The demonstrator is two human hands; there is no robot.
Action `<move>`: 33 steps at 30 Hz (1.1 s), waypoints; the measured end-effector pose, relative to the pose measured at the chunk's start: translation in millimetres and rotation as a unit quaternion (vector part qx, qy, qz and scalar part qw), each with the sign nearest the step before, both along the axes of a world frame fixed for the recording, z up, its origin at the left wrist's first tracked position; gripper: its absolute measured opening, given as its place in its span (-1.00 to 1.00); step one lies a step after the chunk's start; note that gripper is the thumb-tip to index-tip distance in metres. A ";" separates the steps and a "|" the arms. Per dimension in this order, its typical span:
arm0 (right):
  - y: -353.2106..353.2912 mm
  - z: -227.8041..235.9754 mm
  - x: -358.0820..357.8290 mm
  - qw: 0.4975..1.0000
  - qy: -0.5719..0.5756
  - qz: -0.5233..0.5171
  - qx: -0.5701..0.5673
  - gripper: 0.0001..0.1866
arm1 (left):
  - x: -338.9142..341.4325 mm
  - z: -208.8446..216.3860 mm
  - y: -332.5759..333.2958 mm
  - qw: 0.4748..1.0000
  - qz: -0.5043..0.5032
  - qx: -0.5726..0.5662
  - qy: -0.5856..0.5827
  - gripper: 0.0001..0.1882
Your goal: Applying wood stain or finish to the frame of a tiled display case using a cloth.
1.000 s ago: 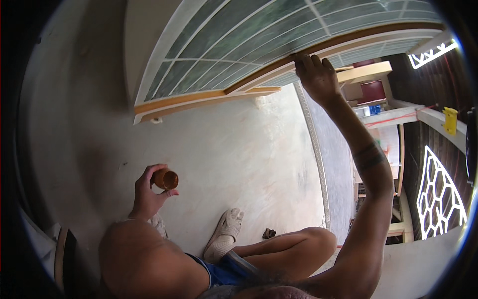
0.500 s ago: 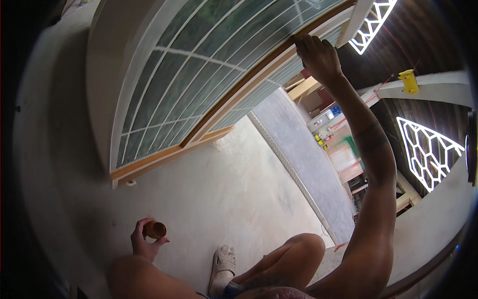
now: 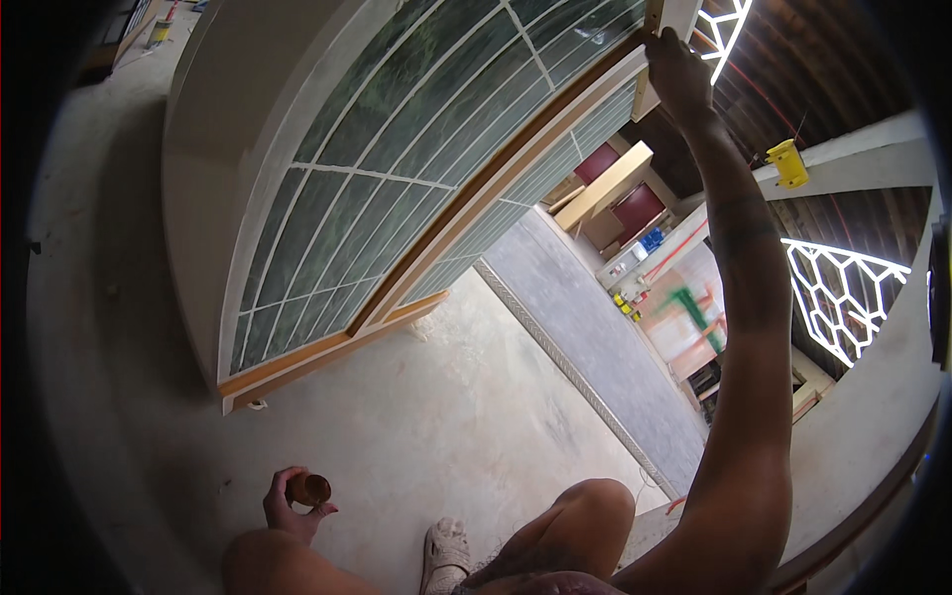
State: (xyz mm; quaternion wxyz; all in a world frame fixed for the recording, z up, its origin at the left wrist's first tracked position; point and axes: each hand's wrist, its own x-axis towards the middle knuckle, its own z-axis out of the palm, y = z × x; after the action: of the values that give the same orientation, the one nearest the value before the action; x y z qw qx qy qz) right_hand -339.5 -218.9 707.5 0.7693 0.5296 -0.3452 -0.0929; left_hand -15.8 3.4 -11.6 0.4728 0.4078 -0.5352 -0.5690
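My left hand [image 3: 288, 508], low on the left, is closed around a small round brown cup [image 3: 314, 488], its open mouth tipped toward my view. My right arm stretches up along a cabinet-like unit faced with dark green tiles [image 3: 397, 139] and pale grout lines. At the upper end of the unit's brown wooden strip [image 3: 496, 175], my right hand [image 3: 682, 77] rests with curled fingers against the wood. Whatever those fingers hold, if anything, is hidden. A lighter wooden bottom rail [image 3: 288, 377] runs below the tiles.
Pale concrete floor [image 3: 486, 387] lies beneath the unit, with a bumpy strip [image 3: 575, 372] bordering a greyer floor. My bent knee [image 3: 595, 506] and a shoe [image 3: 446, 545] are close below. Bright hexagonal lights [image 3: 843, 293] and a yellow fixture [image 3: 788, 164] show at the right.
My right hand has slid farther up along the brown strip, toward its upper end. The view has shifted slightly. My left hand still holds the cup in nearly the same place.
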 end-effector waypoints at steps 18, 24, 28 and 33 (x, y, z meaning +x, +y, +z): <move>129.4 -340.4 -64.6 0.784 -0.262 0.003 0.563 -0.89 | 11.4 -0.5 -10.5 0.999 -0.021 0.001 -0.039 -0.24; 234.2 -505.3 -114.8 0.567 -0.394 -0.100 0.716 -0.85 | 18.1 2.8 -4.5 0.998 0.024 0.016 -0.048 -0.24; 305.2 -556.6 -134.4 0.488 -0.520 -0.197 0.673 -0.85 | 17.9 1.1 -4.2 0.998 0.022 0.026 -0.051 -0.23; 354.3 -625.7 -142.6 0.461 -0.678 -0.175 0.544 -0.92 | 7.6 1.8 -2.6 0.999 0.008 0.042 -0.033 -0.22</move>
State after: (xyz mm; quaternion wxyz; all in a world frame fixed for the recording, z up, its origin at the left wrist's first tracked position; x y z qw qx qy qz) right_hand -482.1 135.4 81.8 -0.1841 0.6655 -0.7233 -0.0063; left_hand -8.1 0.9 -9.7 0.4418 0.4503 -0.5225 -0.5736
